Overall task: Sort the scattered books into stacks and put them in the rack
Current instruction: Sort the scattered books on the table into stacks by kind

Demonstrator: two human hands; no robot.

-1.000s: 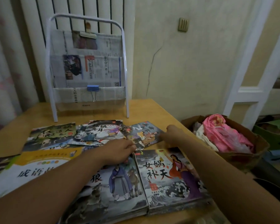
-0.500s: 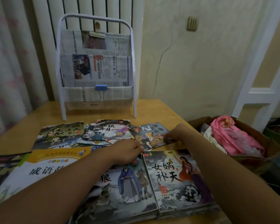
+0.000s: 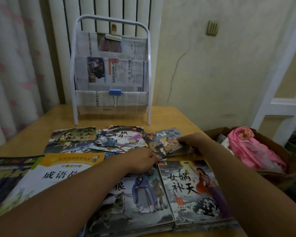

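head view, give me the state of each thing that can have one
small tilted picture book: gripped at both ends, right edge lifted
left hand: pinching its near corner
right hand: gripping its right edge
white metal rack: upright, lined with newspaper, no books inside
blue binder clip: clamped on lowest pocket
brown cardboard box: open, holding pink cloth

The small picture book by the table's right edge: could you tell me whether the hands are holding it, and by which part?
Yes. The right hand grips the small picture book at its right edge, and the left hand pinches its near left corner.
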